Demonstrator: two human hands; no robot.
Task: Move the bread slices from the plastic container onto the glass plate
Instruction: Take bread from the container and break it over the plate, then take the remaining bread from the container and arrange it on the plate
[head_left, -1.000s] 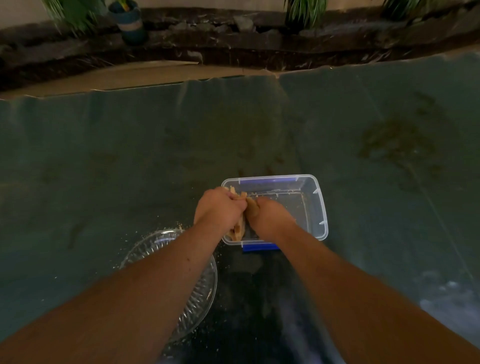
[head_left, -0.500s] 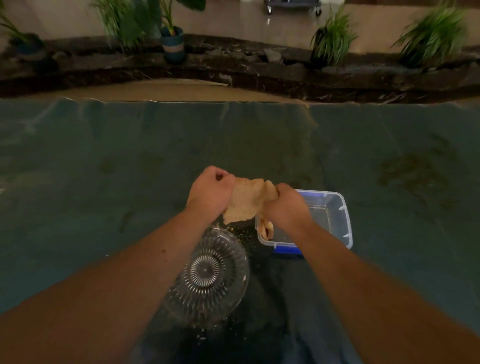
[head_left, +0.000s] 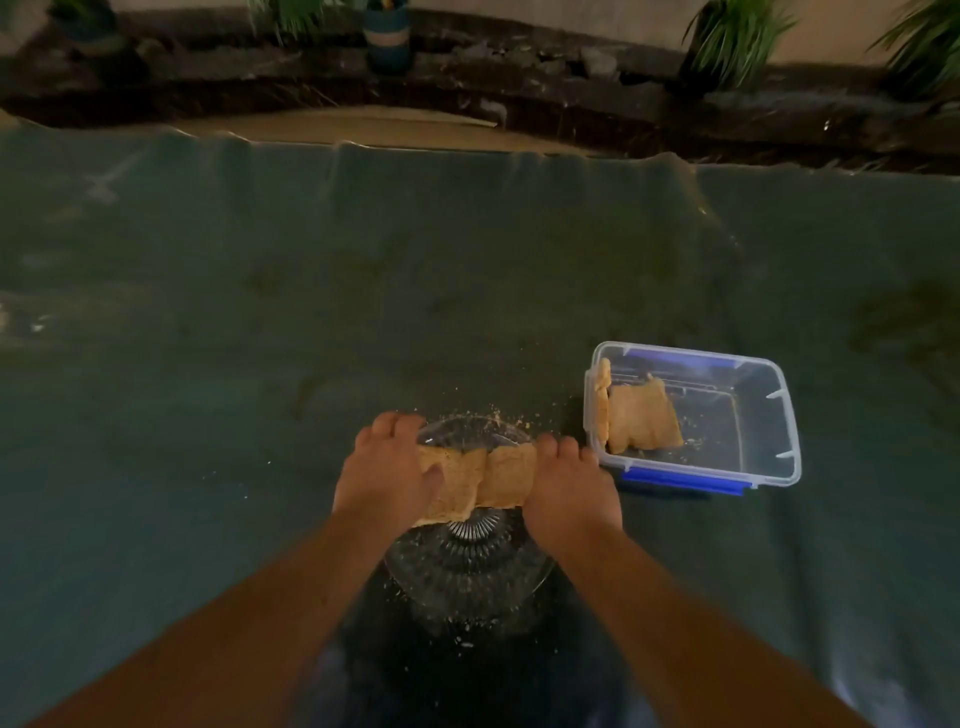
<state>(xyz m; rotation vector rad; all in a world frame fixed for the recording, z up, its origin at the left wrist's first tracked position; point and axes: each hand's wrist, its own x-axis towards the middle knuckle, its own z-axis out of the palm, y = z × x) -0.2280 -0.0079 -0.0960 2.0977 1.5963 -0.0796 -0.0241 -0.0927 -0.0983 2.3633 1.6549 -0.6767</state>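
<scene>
Two bread slices (head_left: 480, 480) are held side by side just above the ribbed glass plate (head_left: 467, 577). My left hand (head_left: 384, 478) grips the left slice and my right hand (head_left: 569, 493) grips the right one. The hands cover the outer parts of both slices. To the right stands the clear plastic container (head_left: 769, 415) with blue clips. Inside it, at its left end, more bread slices (head_left: 641, 421) lean against the wall.
A dark green cloth (head_left: 260, 338) covers the table, with crumbs (head_left: 498, 413) scattered around the plate. Beyond the far table edge runs a dark stone border with potted plants (head_left: 732, 36) and a blue pot (head_left: 387, 36).
Both hands have lifted bread out of the container and carried it left and down to just over the plate. The view has shifted, so the container sits further right.
</scene>
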